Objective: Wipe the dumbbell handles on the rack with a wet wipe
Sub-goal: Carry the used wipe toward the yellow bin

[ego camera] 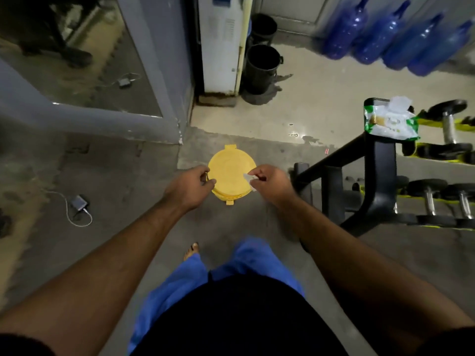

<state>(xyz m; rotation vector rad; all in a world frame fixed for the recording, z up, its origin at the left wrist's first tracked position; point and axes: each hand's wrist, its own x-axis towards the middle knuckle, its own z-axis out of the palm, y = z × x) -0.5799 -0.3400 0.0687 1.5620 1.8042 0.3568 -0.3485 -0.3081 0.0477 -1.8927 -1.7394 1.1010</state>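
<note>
Yellow plastic bin (231, 173) with its lid shut sat on the concrete floor (115, 176) right in front of the person, and both hands hovered over it. The left hand (191, 185) was at the bin's left edge with its fingers curled in at the rim, though I couldn't tell whether they really gripped it or held nothing. The right hand (272, 182) pinched a small crumpled wet wipe (248, 179) between thumb and fingers, just above the right side of the lid. Off to the right stood the black rack (380, 176), with dumbbells (448, 124) lying on its yellow-edged shelves, chrome handles showing on the upper and lower tiers. A green and white wipes pack (389, 122) rested on top of the rack's near corner, a sheet poking out of its opening. Further back, blue water bottles (395, 32) lined the wall, and two black buckets (261, 65) stood beside a white appliance (221, 42). A power bank with a white cable (78, 204) lay on the floor to the left.
</note>
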